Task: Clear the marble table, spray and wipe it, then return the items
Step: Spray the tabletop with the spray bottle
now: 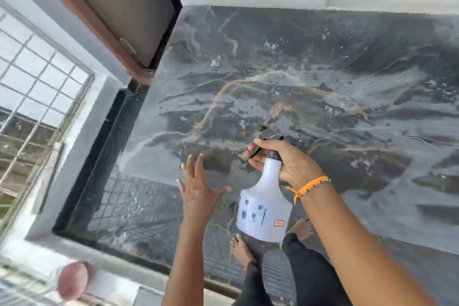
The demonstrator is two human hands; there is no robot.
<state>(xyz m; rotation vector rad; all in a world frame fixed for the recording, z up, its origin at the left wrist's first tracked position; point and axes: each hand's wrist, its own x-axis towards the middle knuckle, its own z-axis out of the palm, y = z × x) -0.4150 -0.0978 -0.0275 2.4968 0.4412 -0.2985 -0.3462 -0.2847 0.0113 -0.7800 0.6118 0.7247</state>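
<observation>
The dark marble table (323, 62) with grey and tan veins fills the upper right, wet with droplets and foam patches near its middle. My right hand (280, 159) grips the neck of a white spray bottle (264, 208) with a black trigger head, fingers on the trigger, nozzle pointing up-left over the table. The bottle hangs above the table's near edge. My left hand (198, 189) hovers beside it, fingers spread, palm down, holding nothing. An orange thread band circles my right wrist.
A window with a white grille (37, 87) stands at the left, with a brown-framed shutter (106, 12) swung open above it. A blurred pink round object (73, 281) lies at the lower left. My bare feet (242, 248) stand on dark floor below the table edge.
</observation>
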